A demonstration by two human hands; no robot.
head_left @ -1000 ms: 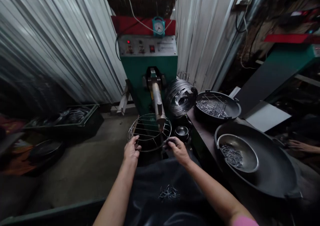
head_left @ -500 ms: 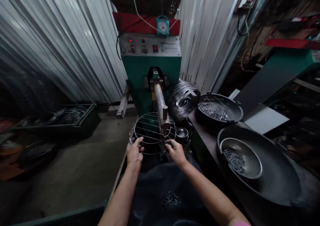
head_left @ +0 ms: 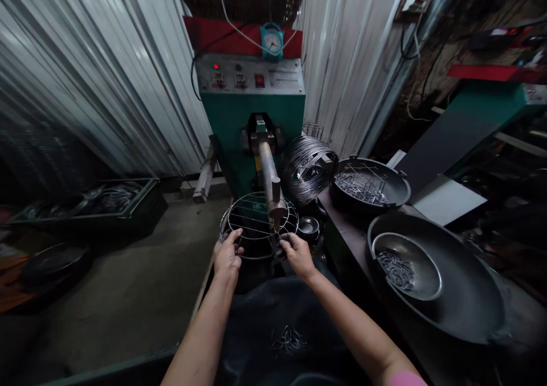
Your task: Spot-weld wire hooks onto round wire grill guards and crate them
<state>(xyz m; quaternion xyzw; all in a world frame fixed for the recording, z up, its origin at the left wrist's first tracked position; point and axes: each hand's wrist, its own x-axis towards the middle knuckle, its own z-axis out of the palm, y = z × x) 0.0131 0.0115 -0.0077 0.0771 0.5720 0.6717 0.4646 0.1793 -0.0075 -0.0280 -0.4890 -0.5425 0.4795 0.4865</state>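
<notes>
A round wire rack [head_left: 255, 239], with two rings and parallel cross wires, lies under the upper electrode arm [head_left: 269, 172] of a green spot welding machine [head_left: 213, 113]. Fingers of my left hand [head_left: 228, 253] are closed around the rack's left front edge. My right hand [head_left: 296, 254] pinches at the right front of the rack, right beside the electrode tip [head_left: 277, 222]. A small piece of wire seems to be between those fingertips, but it is too small and dark to make out. Several curved wire pieces [head_left: 288, 339] rest on the dark cloth over my lap.
To the right stand a big black pan [head_left: 465, 295] with a metal bowl [head_left: 427, 289] of wire pieces, and another pan [head_left: 397, 189] of wire parts. A wire coil [head_left: 310, 169] is beside the machine. On the left is a green bin [head_left: 145, 204].
My right hand has moved slightly up and left, closer to the electrode tip. My left hand keeps its hold on the rack. The whole view has shifted a little.
</notes>
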